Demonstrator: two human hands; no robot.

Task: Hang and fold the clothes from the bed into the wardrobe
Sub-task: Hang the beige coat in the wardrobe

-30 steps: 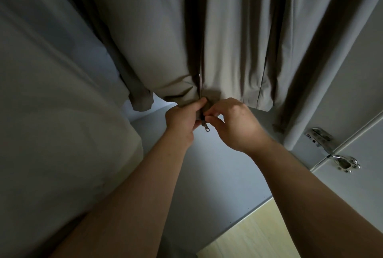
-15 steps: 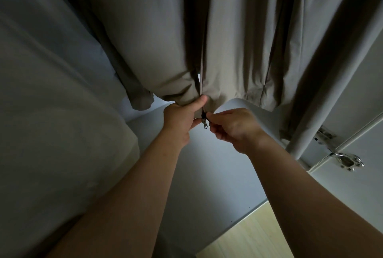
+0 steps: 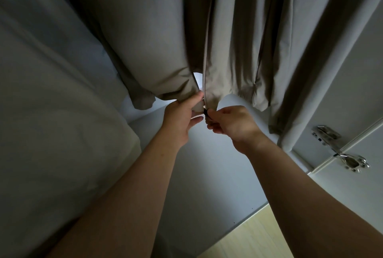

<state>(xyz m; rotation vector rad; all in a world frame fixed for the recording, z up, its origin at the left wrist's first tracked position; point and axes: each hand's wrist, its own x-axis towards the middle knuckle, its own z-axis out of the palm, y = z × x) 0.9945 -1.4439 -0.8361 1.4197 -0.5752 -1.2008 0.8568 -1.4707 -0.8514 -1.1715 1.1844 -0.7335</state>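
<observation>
Currently: grey-beige jacket (image 3: 145, 39) hangs inside the wardrobe (image 3: 207, 174), its hem above the pale inner floor panel and not touching it. Head view, looking up and forward along both bare forearms. Left hand (image 3: 182, 116) grips the bottom corner of the front panel on the view's left; thumb lies flat along the hem, fingers curled beneath with cloth bunched between them. Right hand (image 3: 232, 125) is just beside it, fingertips pinched together on the dark zipper slider (image 3: 205, 112) at the foot of the other front panel. The two hands are nearly touching at the slider. Zipper track (image 3: 207, 50) runs straight up from there along the panel edge. Just above the hem the two front edges stand apart, with a bright gap between them. Whether the slider engages both sides: cannot tell, too small and dark. A sleeve (image 3: 143, 100) hangs behind the left hand. Pale garment (image 3: 51, 133) fills the left of the view. Metal hinge (image 3: 339, 149) sits on the door edge at right; light wooden floor (image 3: 259, 235) shows below.
</observation>
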